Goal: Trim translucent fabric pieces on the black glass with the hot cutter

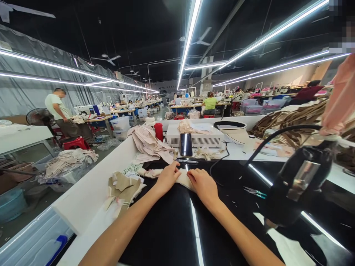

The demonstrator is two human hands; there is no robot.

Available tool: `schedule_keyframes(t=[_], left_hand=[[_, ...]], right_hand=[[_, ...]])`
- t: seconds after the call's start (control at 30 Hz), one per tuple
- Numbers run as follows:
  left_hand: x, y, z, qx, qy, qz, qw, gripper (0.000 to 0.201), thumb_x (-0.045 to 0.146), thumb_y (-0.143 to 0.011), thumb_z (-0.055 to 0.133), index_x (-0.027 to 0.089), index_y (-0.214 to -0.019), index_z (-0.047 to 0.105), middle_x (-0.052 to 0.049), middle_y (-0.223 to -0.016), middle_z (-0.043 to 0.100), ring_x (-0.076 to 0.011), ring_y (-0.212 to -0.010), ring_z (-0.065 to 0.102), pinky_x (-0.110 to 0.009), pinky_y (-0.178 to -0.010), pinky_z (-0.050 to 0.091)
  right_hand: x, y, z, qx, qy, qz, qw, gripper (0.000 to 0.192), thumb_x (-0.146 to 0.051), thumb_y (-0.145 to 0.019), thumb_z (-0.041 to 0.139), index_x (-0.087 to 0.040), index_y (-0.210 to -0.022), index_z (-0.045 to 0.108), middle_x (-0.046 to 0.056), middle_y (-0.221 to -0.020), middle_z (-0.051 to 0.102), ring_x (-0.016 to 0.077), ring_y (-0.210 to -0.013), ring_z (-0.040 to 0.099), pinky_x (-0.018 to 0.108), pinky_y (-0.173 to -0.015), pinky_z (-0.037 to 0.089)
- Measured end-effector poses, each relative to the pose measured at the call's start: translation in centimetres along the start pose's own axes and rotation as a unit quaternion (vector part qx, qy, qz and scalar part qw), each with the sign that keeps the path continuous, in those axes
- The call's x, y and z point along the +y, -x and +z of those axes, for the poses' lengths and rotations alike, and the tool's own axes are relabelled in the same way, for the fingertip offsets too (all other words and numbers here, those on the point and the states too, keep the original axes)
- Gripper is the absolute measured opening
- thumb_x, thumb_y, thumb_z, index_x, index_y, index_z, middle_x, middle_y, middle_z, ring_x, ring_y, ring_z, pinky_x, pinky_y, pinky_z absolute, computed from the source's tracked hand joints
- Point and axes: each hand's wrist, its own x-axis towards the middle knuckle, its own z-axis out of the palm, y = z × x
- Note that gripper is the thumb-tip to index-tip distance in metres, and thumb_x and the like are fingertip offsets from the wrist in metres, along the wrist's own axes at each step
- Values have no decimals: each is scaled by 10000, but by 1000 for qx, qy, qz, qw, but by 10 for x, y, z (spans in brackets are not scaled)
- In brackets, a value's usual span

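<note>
A cream fabric strip point(183, 179) lies on the glossy black tabletop point(166, 229) in front of me. My left hand point(168, 176) is closed on its left part, thumb and fingertips together. Pinching the strip's right part is my right hand point(204, 186), its fingers bent down and pressed together. Some of the strip is hidden beneath the fingers. More pale fabric point(151, 173) trails off left of my left hand. Just beyond the hands lie pens point(188, 161), and a phone point(186, 144) leans upright against a white vented box point(205, 141).
Beige fabric pieces point(146, 142) and a red thread cone point(158, 131) sit at the back left. Tan scraps point(123, 186) lie left of my forearm. At right stand a black machine point(301, 181) with a cable and small snips point(255, 192). Co-workers sit and stand farther off.
</note>
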Motion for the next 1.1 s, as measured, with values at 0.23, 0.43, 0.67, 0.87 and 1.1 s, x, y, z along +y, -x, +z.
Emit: schedule_keyframes(t=[0.23, 0.43, 0.67, 0.87, 1.1], left_hand=[[-1, 7, -7, 20, -87, 74, 993, 233, 264, -975, 573, 160, -1180, 612, -99, -1226, 628, -263, -1191, 576, -501, -1068, 446], [7, 30, -29, 16, -108, 135, 985, 270, 316, -981, 481, 191, -1184, 608, -109, -1215, 636, -307, -1186, 567, -528, -1076, 420], [34, 81, -24, -25, -133, 205, 969, 256, 336, -1029, 454, 218, -1165, 636, -62, -1154, 677, -258, -1103, 627, -443, -1033, 469], [81, 114, 11, -104, -131, 309, 936, 254, 212, -1063, 393, 211, -1164, 626, -42, -1063, 684, -198, -937, 649, -364, -863, 525], [129, 133, 53, -174, -102, 346, 916, 205, 139, -1021, 475, 203, -1141, 628, -41, -995, 685, -210, -863, 634, -363, -770, 519]], right_hand=[[-33, 19, -24, -14, 16, -64, 998, 157, -197, -980, 584, -172, -1100, 683, 100, -1165, 693, 256, -1103, 611, 423, -939, 485], [-62, 97, -70, -110, -70, -174, 976, 93, -316, -958, 653, -283, -981, 737, -67, -945, 771, 126, -865, 682, 215, -799, 498], [14, 183, -128, -138, -166, 11, 976, 149, -273, -973, 608, -287, -910, 742, -44, -820, 754, 152, -770, 708, 250, -682, 528], [68, 206, -142, -106, -59, 140, 983, 128, -327, -977, 583, -249, -973, 686, 18, -928, 698, 202, -800, 673, 331, -703, 517], [72, 210, -124, -119, -75, 132, 981, 318, -295, -1039, 412, -213, -958, 709, 75, -952, 652, 267, -919, 639, 424, -828, 488]])
